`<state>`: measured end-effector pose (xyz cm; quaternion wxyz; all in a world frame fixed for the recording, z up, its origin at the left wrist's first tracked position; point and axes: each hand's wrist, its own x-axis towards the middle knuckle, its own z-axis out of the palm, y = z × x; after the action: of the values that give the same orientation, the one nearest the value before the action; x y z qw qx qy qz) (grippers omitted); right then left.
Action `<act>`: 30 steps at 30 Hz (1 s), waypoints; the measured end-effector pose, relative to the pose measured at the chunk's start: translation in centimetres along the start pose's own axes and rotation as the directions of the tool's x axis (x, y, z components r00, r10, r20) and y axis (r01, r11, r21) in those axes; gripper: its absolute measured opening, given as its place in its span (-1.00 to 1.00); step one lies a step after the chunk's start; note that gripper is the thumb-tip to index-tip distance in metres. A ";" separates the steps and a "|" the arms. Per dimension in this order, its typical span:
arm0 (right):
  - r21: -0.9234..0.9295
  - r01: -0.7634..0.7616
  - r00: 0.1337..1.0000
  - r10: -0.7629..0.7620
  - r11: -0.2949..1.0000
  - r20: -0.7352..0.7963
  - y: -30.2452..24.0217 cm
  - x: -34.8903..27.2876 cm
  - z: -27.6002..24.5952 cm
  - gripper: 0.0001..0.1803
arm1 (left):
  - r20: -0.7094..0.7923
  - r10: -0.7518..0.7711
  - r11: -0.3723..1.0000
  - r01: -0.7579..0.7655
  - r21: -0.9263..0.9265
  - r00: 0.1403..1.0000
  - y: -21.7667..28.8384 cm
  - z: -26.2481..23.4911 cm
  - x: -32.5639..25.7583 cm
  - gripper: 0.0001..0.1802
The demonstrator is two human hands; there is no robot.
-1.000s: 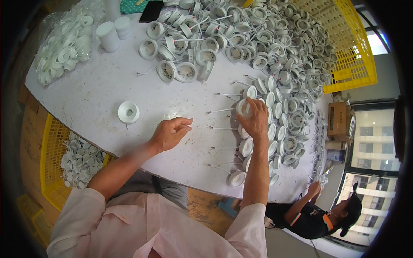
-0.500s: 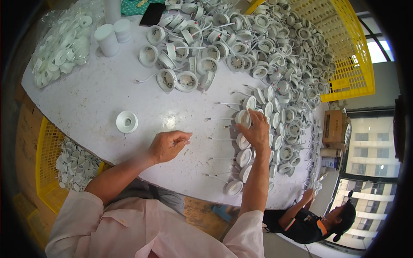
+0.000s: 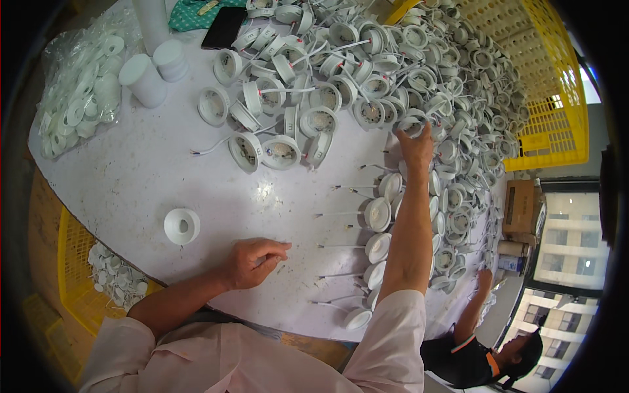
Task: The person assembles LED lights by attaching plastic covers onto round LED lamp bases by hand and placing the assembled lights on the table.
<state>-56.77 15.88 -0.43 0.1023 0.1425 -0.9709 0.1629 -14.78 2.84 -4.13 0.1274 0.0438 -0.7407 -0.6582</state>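
My right hand (image 3: 417, 149) reaches to the near edge of a large heap of white round lamp housings (image 3: 282, 152). Thumb and fingertips sit around one lamp housing (image 3: 411, 123) there. Below my right forearm, finished-looking white lamps (image 3: 378, 214) stand in rows, their thin wires pointing left. Over the bare tabletop, my left hand (image 3: 257, 263) rests with fingers curled together, and nothing shows in them. A single white ring-shaped lamp part (image 3: 181, 226) lies on the table to its upper left, apart from the hand.
A clear bag of white rings (image 3: 82, 98), stacked white discs (image 3: 143, 81) and a dark phone (image 3: 225, 28) lie at the back left. Yellow crates stand at the far right (image 3: 553, 124) and lower left (image 3: 69, 262). A co-worker (image 3: 468, 357) sits at the right.
My right hand has left the lamp rows and moved farther away to the heap's edge, onto a housing. My left hand's fingers have curled in more. The view has shifted slightly.
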 end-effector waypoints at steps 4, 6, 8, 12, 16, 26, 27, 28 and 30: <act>0.029 -0.067 0.997 0.068 0.997 -0.034 -0.5 0.8 1.5 0.04 | 0.016 0.002 1.000 -0.002 -0.019 1.000 0.1 0.0 0.1 -0.87; 0.045 -0.066 0.997 0.067 0.997 -0.043 -1.4 0.5 1.6 0.04 | 0.017 -0.003 1.000 0.003 -0.010 1.000 0.0 -0.2 0.2 -0.87; 0.062 -0.054 0.998 0.056 0.997 -0.034 -1.6 0.3 1.4 0.02 | 0.007 -0.011 0.999 0.011 -0.034 1.000 -0.2 -0.1 0.1 -0.87; 0.160 0.058 0.997 -0.049 0.985 -0.064 -0.2 0.8 0.5 -0.04 | -0.010 0.018 0.999 -0.018 -0.029 1.000 -0.3 -0.1 0.1 -0.87; 0.314 -0.078 0.995 0.093 0.946 -0.034 4.1 1.5 -1.5 -0.08 | -0.022 0.022 0.998 -0.023 -0.050 1.000 -0.5 0.7 0.3 -0.76; 0.682 0.053 0.998 -0.027 0.729 -0.048 -4.1 -11.5 -9.3 -0.09 | -0.020 -0.102 0.986 0.104 0.131 0.995 2.1 0.0 -1.6 -0.67; 0.699 0.095 0.994 -0.106 0.709 -0.028 -6.1 -14.3 -10.1 -0.09 | -0.094 0.112 0.973 -0.090 0.212 0.989 2.4 0.1 -1.6 -0.61; 0.697 0.083 0.992 -0.124 0.712 0.009 -7.7 -17.0 -11.2 -0.10 | -0.139 0.321 0.915 -0.269 0.301 0.937 2.8 0.3 -1.6 -0.55; 0.687 0.032 0.985 -0.140 0.726 0.102 -8.5 -22.3 -12.2 -0.13 | -0.146 0.433 0.845 -0.344 0.410 0.889 6.7 0.0 -0.9 -0.43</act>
<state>-31.37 17.77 7.87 -0.0214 0.2266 -0.8402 0.4922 -13.18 3.91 2.35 0.3342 -0.0080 -0.8251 -0.4555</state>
